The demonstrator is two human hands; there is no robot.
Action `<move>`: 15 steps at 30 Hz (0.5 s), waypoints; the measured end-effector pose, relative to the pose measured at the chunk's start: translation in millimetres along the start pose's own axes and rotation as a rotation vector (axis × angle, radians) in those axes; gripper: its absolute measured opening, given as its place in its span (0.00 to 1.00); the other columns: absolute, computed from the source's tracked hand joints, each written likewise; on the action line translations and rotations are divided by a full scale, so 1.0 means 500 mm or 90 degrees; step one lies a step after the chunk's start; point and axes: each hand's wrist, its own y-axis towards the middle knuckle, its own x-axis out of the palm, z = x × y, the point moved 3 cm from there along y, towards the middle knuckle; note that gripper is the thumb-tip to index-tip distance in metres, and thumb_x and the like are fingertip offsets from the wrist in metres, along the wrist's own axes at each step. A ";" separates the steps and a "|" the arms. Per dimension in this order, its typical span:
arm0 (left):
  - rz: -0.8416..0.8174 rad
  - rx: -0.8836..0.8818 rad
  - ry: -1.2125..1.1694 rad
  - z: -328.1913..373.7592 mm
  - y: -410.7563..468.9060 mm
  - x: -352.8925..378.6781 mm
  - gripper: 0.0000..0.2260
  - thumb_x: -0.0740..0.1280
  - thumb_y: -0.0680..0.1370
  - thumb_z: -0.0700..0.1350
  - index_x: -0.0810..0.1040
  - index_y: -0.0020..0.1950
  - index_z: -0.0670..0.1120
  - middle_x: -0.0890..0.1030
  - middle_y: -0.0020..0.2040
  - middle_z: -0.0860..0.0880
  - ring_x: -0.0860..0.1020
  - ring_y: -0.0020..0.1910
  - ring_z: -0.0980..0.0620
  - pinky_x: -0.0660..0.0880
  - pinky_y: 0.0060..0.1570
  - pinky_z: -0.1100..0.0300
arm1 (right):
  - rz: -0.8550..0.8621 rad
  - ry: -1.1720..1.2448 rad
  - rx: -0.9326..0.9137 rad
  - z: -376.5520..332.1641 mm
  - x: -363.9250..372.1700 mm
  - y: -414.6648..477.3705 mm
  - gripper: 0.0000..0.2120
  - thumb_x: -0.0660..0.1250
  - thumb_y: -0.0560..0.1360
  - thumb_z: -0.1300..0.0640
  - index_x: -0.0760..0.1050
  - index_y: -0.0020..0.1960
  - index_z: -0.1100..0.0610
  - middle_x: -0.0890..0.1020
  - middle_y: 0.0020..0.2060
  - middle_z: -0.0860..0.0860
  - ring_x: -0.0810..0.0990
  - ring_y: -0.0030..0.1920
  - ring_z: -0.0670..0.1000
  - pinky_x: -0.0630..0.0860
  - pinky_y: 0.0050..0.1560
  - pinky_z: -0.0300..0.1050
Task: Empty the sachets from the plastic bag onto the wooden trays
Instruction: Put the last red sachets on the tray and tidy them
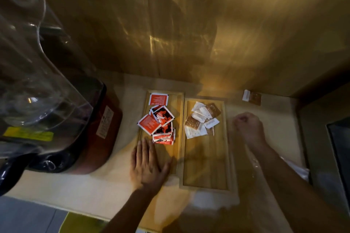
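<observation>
The left hand [148, 164] is laid flat, fingers together, on the left wooden tray [178, 111] below the red sachets [160, 119]; the right hand [249, 126] is fisted right of the neighbouring tray [206, 166].

Wood, paper, clear plastic
Smooth pale wooden trays [205, 157]; glossy red sachets [158, 119]; matt white-brown paper sachets [202, 119]; glossy transparent plastic dispenser tank [28, 66].

My left hand [148, 162] lies flat, palm down, fingers together and extended. My right hand [249, 127] is curled into what looks like a fist, forearm reaching in from the lower right.
</observation>
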 end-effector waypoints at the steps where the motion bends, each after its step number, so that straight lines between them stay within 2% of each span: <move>1: 0.004 0.003 -0.003 0.000 0.000 0.001 0.41 0.37 0.69 0.73 0.37 0.74 0.48 0.40 0.75 0.49 0.37 0.74 0.53 0.31 0.72 0.55 | 0.020 -0.012 0.012 0.004 -0.009 0.023 0.05 0.64 0.72 0.60 0.79 0.41 0.57 0.83 0.45 0.60 0.80 0.47 0.60 0.75 0.49 0.50; 3: 0.002 0.005 -0.003 0.000 -0.001 0.002 0.40 0.36 0.69 0.73 0.35 0.73 0.49 0.39 0.75 0.49 0.36 0.75 0.51 0.33 0.73 0.54 | 0.061 -0.037 0.029 0.009 -0.024 0.067 0.09 0.64 0.73 0.55 0.80 0.46 0.60 0.83 0.47 0.62 0.79 0.49 0.63 0.75 0.50 0.53; 5: -0.006 0.000 -0.001 0.002 -0.001 0.002 0.40 0.35 0.69 0.73 0.34 0.73 0.49 0.39 0.75 0.49 0.36 0.75 0.51 0.35 0.74 0.52 | 0.097 -0.055 0.024 -0.002 -0.036 0.099 0.22 0.60 0.74 0.40 0.79 0.44 0.59 0.83 0.41 0.59 0.79 0.44 0.62 0.75 0.45 0.50; 6: -0.010 -0.003 -0.002 0.003 -0.001 0.002 0.40 0.35 0.69 0.73 0.34 0.73 0.50 0.39 0.75 0.49 0.36 0.75 0.50 0.36 0.75 0.52 | 0.109 -0.070 0.004 -0.008 -0.040 0.114 0.26 0.57 0.74 0.36 0.78 0.44 0.59 0.83 0.41 0.58 0.79 0.43 0.61 0.76 0.45 0.50; 8: -0.013 -0.002 -0.002 0.003 -0.001 0.003 0.39 0.36 0.70 0.73 0.34 0.72 0.50 0.39 0.75 0.49 0.37 0.76 0.49 0.38 0.75 0.51 | 0.109 -0.142 -0.063 -0.017 -0.046 0.145 0.24 0.55 0.75 0.38 0.76 0.47 0.59 0.82 0.45 0.61 0.79 0.49 0.63 0.76 0.50 0.53; 11: -0.010 0.001 -0.001 0.002 -0.001 0.004 0.39 0.38 0.71 0.72 0.34 0.73 0.50 0.40 0.76 0.49 0.38 0.76 0.49 0.40 0.75 0.51 | 0.027 -0.309 -0.102 -0.025 -0.046 0.175 0.17 0.57 0.77 0.48 0.74 0.56 0.59 0.77 0.56 0.64 0.74 0.58 0.65 0.68 0.60 0.57; 13: -0.006 -0.001 0.005 0.003 -0.002 0.003 0.38 0.38 0.71 0.71 0.35 0.73 0.50 0.41 0.76 0.49 0.38 0.76 0.49 0.38 0.75 0.53 | -0.003 -0.354 -0.108 -0.026 -0.046 0.182 0.17 0.54 0.78 0.49 0.75 0.57 0.58 0.76 0.59 0.63 0.72 0.61 0.64 0.65 0.63 0.59; 15: 0.005 -0.004 0.015 0.006 -0.002 0.000 0.38 0.40 0.72 0.71 0.39 0.74 0.48 0.44 0.76 0.48 0.42 0.76 0.49 0.38 0.73 0.54 | -0.001 -0.355 -0.119 -0.027 -0.051 0.185 0.15 0.55 0.78 0.51 0.76 0.56 0.56 0.76 0.60 0.61 0.71 0.62 0.64 0.64 0.64 0.58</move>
